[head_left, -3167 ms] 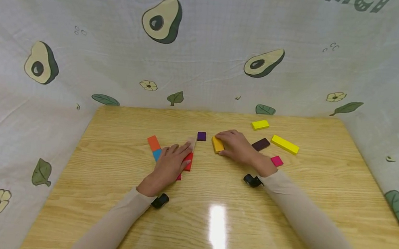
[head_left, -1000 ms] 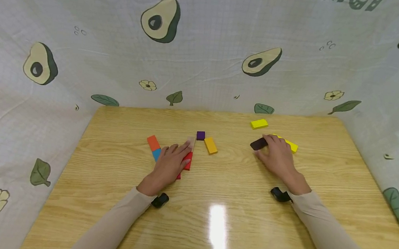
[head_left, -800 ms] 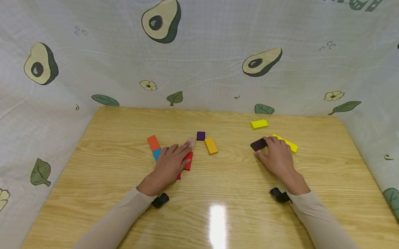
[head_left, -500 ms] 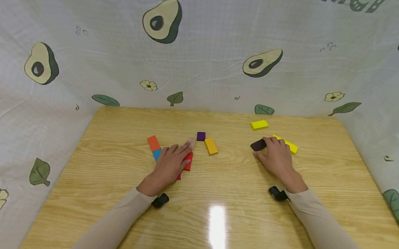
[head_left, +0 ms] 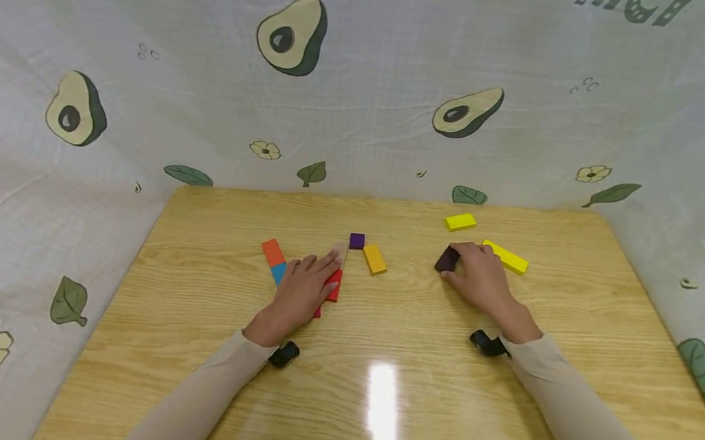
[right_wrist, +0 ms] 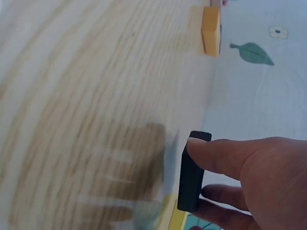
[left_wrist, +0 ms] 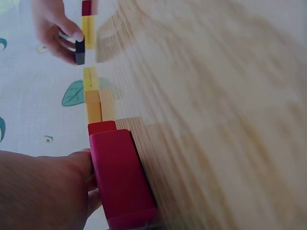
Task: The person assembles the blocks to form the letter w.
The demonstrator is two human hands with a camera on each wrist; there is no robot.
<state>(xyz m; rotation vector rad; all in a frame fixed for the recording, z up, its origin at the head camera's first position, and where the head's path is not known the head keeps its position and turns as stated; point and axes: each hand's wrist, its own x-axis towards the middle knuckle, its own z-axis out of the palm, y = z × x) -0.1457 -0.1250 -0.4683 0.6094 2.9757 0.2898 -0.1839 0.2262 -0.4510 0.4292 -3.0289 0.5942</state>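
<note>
Right hand (head_left: pixel 482 278) pinches dark block (head_left: pixel 447 260) — likely light, stiff, best edge-held; left hand (head_left: pixel 300 290), fingers relaxed, touches red block (head_left: pixel 334 295).

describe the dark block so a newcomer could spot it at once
Over the wooden table, find the person's right hand. It pinches the dark block, left of the long yellow block in the head view. Its near-black colour sets it apart from that and the short yellow block farther back.
</note>
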